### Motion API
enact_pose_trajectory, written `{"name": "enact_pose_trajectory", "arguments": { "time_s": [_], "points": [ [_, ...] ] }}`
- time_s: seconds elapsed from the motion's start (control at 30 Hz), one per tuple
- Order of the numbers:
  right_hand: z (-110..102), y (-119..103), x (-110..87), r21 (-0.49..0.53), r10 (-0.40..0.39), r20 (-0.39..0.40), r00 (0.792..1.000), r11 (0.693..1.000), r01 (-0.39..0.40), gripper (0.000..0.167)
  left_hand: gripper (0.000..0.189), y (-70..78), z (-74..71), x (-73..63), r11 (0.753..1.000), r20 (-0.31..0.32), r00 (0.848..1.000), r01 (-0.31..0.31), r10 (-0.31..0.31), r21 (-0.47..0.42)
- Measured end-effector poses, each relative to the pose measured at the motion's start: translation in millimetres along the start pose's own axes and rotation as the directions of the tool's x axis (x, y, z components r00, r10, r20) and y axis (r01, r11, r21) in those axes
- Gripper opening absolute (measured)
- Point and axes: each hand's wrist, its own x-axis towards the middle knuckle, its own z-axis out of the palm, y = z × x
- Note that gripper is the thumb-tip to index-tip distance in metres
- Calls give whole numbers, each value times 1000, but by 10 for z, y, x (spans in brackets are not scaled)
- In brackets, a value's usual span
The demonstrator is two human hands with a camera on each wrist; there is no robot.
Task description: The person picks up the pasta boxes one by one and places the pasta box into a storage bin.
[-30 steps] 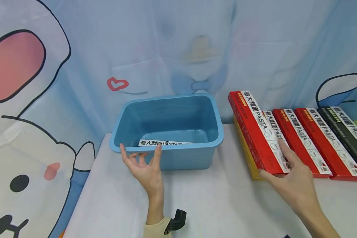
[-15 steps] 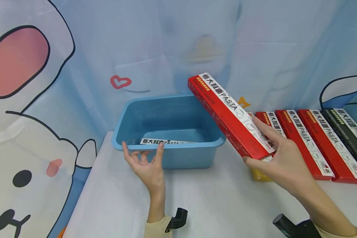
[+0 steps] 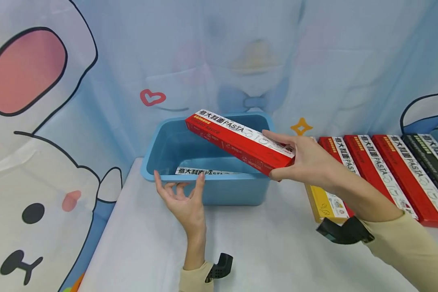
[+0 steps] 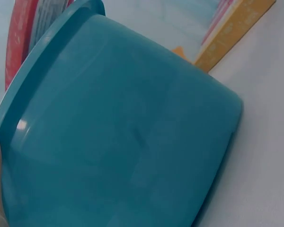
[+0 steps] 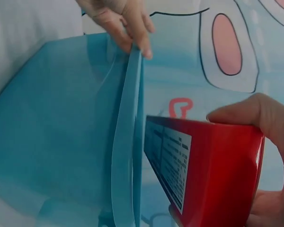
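Note:
My right hand (image 3: 303,158) holds a red pasta box (image 3: 237,140) by its near right end, thumb on one side and fingers on the other. Tilted, the box reaches over the opening of a blue plastic bin (image 3: 233,192), its far end above the inside. At the bin's front rim, my left hand (image 3: 184,209) grips the edge, with fingertips showing over the rim and other fingers below it. Inside the bin, behind the front wall, shows the white label of another pasta box (image 3: 204,171). The right wrist view shows the red box's end (image 5: 227,175) close beside the rim.
Right of the bin lies a row of pasta boxes: a yellow one (image 3: 321,202) at the left end, several red ones (image 3: 410,174), and a black one (image 3: 428,162) at the right. A patterned curtain (image 3: 211,52) hangs behind the white table (image 3: 263,247).
My right hand has lifted the red box off the yellow one and carried it left over the bin, turning it flatter across the opening. My left hand has stayed at the rim.

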Motion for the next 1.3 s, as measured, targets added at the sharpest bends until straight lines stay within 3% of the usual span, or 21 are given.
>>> {"name": "enact_pose_trajectory", "arguments": {
  "time_s": [0.27, 0.67, 1.0, 1.3],
  "points": [
    [2, -96, 443, 5, -1, 209, 978, 1000, 0, 93, 109, 3, 5, -3, 1000, -15, 1000, 15, -15, 0],
    [138, -100, 1157, -22, 45, 384, 922, 999, -39, 86, 110, -19, -14, -1, 1000, -16, 1000, 10, -11, -16],
    [115, -292, 1396, -95, 80, 457, 886, 995, -41, 85, 109, 5, -38, 30, 1000, -15, 1000, -3, 3, -18],
    [179, -324, 1555, -109, 86, 507, 858, 993, -34, 85, 110, 11, -46, -23, 1000, -9, 1000, 5, -5, -20]
  ]
}}
